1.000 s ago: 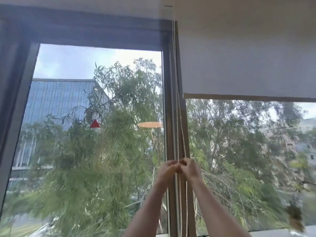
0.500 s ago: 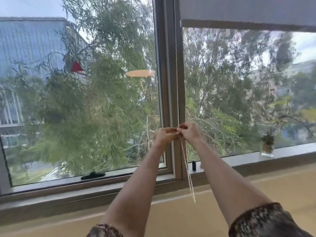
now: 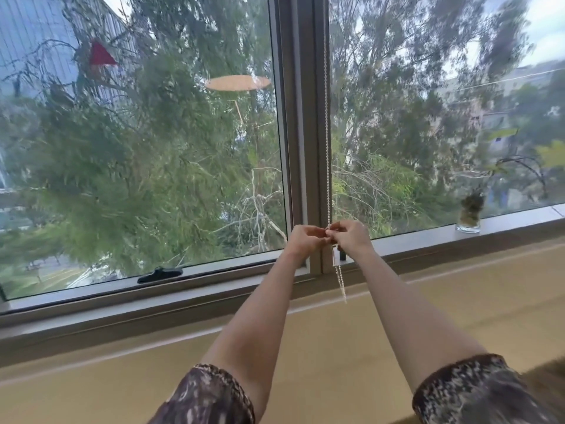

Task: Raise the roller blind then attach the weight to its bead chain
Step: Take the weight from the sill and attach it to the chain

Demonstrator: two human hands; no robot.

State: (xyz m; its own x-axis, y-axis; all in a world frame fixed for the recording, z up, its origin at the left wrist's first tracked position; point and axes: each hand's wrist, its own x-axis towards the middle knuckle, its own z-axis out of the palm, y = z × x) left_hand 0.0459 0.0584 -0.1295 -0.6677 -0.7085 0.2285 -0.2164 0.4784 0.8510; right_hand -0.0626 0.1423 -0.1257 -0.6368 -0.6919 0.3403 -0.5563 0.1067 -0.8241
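A thin white bead chain [image 3: 327, 133] hangs down the window's centre post. My left hand [image 3: 307, 238] and my right hand [image 3: 351, 235] meet at the chain near the sill, fingertips pinched together on it. Below my right hand the chain's loose loop [image 3: 341, 284] dangles over the sill. A small pale piece [image 3: 335, 257], perhaps the weight, hangs just under my right hand, and beside it stands a small dark object [image 3: 343, 255]. The roller blind is out of view above the frame.
The window's centre post [image 3: 301, 117] divides two panes. A black window handle [image 3: 160, 274] lies on the left frame. A glass jar with a plant [image 3: 469, 217] stands on the sill at the right. Below the sill runs a yellow wall [image 3: 458, 301].
The view has tilted down from the raised blind to the sill. Both hands have slid down the chain together, staying pinched on it.
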